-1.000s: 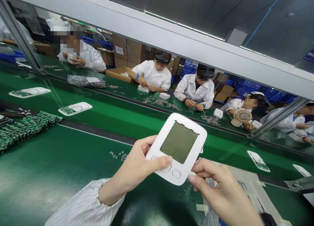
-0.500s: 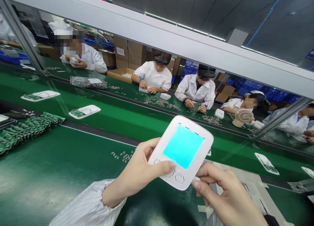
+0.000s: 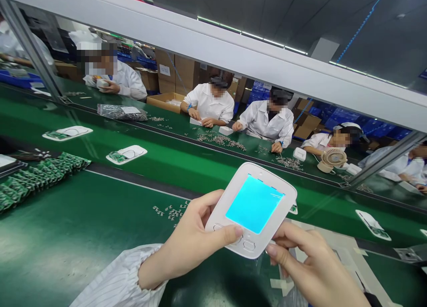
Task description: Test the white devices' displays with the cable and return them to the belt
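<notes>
My left hand [image 3: 196, 229] is closed round the lower left side of a white monitor [image 3: 251, 249] with a lit blue screen. Its thumb lies over the buttons below the screen. The monitor is tilted and held up over the green bench. At its lower right edge, my right hand [image 3: 300, 258] is closed in a pinch against a small pale piece, mostly hidden by the fingers. Small metal clips [image 3: 173, 212] lie on the bench just beyond my left wrist.
A green conveyor belt [image 3: 173, 173] carries open white housings [image 3: 126, 154] with circuit boards. Stacked green boards [image 3: 40, 178] stand at left. A taped sheet [image 3: 347, 247] lies under my right hand. Across the belt, several co-workers in white coats sit beyond a metal frame [image 3: 200, 44].
The housings on the belt have shifted right. The monitor and both hands have moved slightly right, and faint marks show at the screen's upper right. One co-worker's hand has moved toward a white case.
</notes>
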A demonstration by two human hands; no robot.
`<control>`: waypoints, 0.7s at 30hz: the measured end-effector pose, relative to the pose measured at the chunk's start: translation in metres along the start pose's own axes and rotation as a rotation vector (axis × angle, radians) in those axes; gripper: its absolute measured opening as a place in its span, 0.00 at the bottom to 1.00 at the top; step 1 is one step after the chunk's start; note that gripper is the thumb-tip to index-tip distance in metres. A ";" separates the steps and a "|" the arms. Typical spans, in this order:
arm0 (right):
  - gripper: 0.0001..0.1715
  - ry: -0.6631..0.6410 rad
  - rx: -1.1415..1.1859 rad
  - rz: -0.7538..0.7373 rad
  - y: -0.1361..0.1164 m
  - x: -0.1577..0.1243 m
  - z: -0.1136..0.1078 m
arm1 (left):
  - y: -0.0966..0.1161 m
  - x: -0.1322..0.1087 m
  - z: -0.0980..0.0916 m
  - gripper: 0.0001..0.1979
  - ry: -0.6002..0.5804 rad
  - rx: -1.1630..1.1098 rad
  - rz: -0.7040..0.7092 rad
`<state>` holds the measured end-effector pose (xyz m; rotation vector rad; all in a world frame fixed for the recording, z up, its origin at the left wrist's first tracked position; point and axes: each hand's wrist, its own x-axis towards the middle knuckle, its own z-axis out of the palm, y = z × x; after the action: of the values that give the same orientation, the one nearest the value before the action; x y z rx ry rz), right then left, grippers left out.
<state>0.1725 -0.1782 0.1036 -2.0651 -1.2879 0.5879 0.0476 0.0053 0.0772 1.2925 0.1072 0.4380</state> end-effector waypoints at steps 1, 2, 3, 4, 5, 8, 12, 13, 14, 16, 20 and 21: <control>0.13 0.011 -0.013 -0.004 0.000 0.000 0.000 | 0.000 0.000 0.000 0.18 -0.002 0.000 -0.001; 0.13 0.019 -0.025 -0.007 0.001 0.000 -0.001 | 0.000 0.000 0.001 0.18 -0.007 0.000 -0.003; 0.13 0.026 -0.035 -0.008 0.001 -0.001 -0.001 | 0.001 0.000 0.001 0.17 -0.015 0.001 -0.006; 0.13 0.028 -0.044 -0.011 0.001 -0.001 -0.001 | 0.001 0.000 0.001 0.17 -0.023 0.000 -0.009; 0.13 0.029 -0.055 -0.012 0.001 -0.001 -0.002 | 0.001 0.001 0.002 0.17 -0.029 -0.001 -0.012; 0.14 0.029 -0.083 -0.019 0.000 0.000 -0.002 | 0.000 0.001 0.002 0.19 -0.033 -0.001 -0.021; 0.14 0.055 -0.108 -0.029 -0.002 0.000 -0.003 | 0.000 0.000 0.002 0.19 -0.026 0.007 -0.024; 0.14 0.062 -0.113 -0.032 -0.002 0.000 -0.002 | 0.000 0.000 0.002 0.18 -0.029 0.009 -0.023; 0.14 0.065 -0.115 -0.034 -0.002 0.000 -0.002 | 0.000 0.000 0.002 0.18 -0.034 0.007 -0.022; 0.14 0.053 -0.119 -0.032 -0.001 -0.001 -0.002 | 0.000 0.000 0.002 0.18 -0.045 0.002 -0.022; 0.14 0.016 -0.146 -0.017 0.000 0.000 -0.004 | -0.001 0.001 0.002 0.20 -0.038 0.003 -0.033; 0.14 0.004 -0.146 -0.013 -0.001 0.001 -0.004 | -0.001 0.002 0.003 0.19 -0.033 0.005 -0.035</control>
<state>0.1751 -0.1783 0.1067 -2.1725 -1.3764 0.4968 0.0502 0.0033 0.0769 1.3001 0.1030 0.3868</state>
